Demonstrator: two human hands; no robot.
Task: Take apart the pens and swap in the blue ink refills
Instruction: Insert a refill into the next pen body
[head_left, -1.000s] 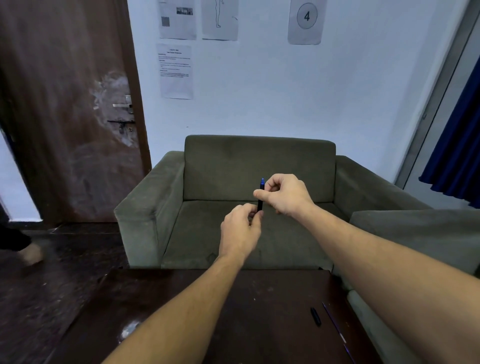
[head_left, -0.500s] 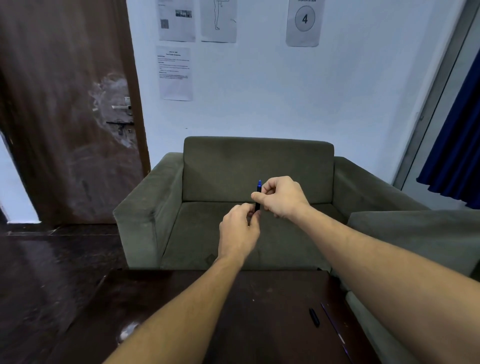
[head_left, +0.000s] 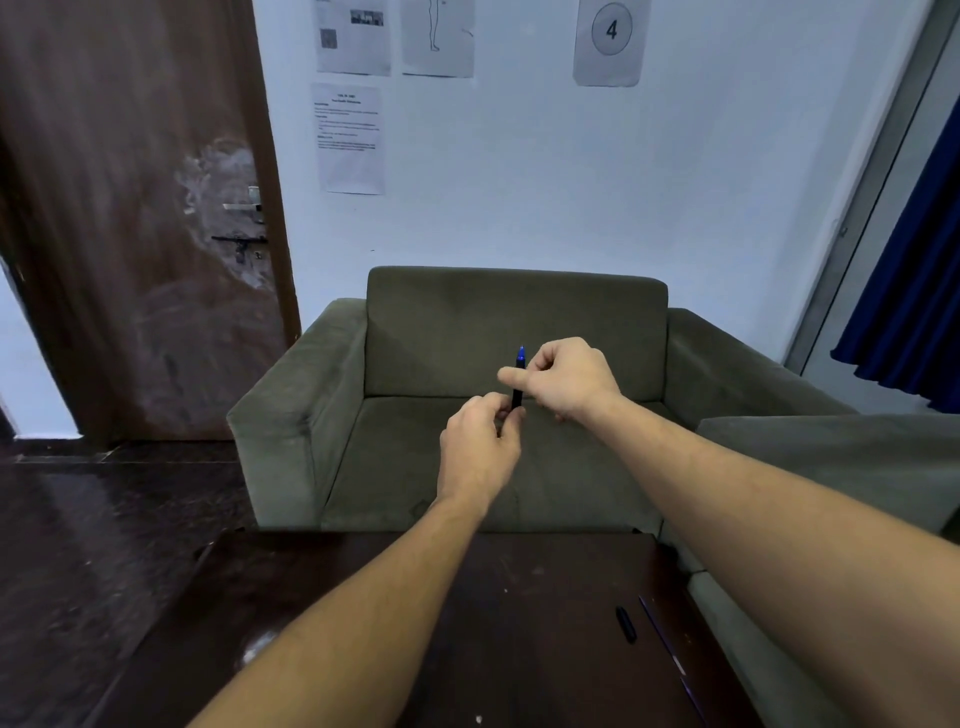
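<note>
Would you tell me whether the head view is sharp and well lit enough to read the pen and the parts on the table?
Head view: the pen is sharp, its blue tip clear; the dark table is dim, so the black pen piece and thin refill barely stand out; wide-angle bending tilts the door.

An olive armchair (head_left: 514, 332) stands against a pale wall (head_left: 519, 182) hung with papers (head_left: 351, 140), a brown door (head_left: 130, 208) beside it.

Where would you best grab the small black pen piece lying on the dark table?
Probably at the middle of the small black pen piece, pinched from above across its narrow width: it lies flat on the dark table, bare wood on both sides.
</note>
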